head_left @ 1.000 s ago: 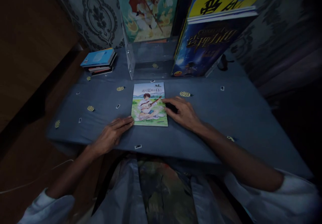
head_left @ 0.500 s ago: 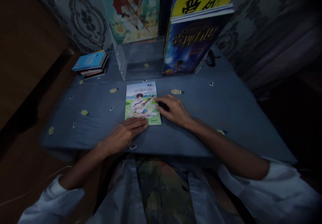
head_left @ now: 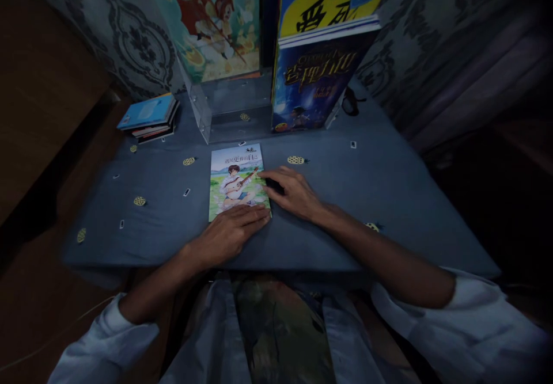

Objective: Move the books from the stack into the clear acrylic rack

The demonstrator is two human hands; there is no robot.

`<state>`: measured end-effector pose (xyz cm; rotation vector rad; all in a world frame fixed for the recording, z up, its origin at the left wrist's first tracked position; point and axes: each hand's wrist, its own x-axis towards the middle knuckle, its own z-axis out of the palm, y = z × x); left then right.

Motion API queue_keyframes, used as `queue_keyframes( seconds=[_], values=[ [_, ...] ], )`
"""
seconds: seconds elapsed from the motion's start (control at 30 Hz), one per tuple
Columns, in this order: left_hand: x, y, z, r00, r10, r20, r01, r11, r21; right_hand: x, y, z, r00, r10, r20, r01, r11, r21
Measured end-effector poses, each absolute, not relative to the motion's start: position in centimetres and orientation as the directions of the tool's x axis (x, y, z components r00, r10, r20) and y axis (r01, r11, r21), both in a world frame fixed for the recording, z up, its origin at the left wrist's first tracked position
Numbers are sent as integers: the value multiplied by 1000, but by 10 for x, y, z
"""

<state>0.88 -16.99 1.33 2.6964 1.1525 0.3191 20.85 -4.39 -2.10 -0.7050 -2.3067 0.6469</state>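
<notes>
A thin book [head_left: 235, 179] lies closed on the cloth-covered table, its cover showing a figure playing a guitar-like instrument on grass. Across the book's lower edge rests my left hand [head_left: 233, 228], flat, fingers stretched out to the lower right corner. At the right edge, my right hand [head_left: 291, 191] touches the book with its fingertips. Its index finger reaches onto the cover, and a gap shows between that finger and the thumb. Neither hand has closed around the book.
Behind the book stands a clear acrylic rack [head_left: 203, 116]. It holds an upright picture book [head_left: 218, 27] and dark blue books [head_left: 311, 84]. A small stack of books [head_left: 149, 116] lies at the back left. Dark glasses [head_left: 352, 103] lie beside the rack on the blue tablecloth [head_left: 380, 182].
My left hand has slid rightward along the book's lower edge to its lower right corner. My right hand stays at the right edge. The whole view has shifted slightly.
</notes>
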Motion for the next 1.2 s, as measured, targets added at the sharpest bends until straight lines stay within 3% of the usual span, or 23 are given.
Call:
queue_keyframes(
  seconds=[0.43,0.8,1.07,1.2],
  values=[
    [-33,-157,19,526,841,129,809,-541,230,210,-44,-19,-666,615,423,310,744,-592],
    [-53,-102,30,211,975,-66,974,-204,102,210,-42,-22,-671,595,442,304,764,-569],
    [-41,-62,29,233,972,-23,968,-229,100,209,-43,-20,-672,613,415,316,745,-588],
    [-28,-45,26,325,946,0,937,-323,132,210,-43,-20,-674,615,410,326,745,-582]
  ],
)
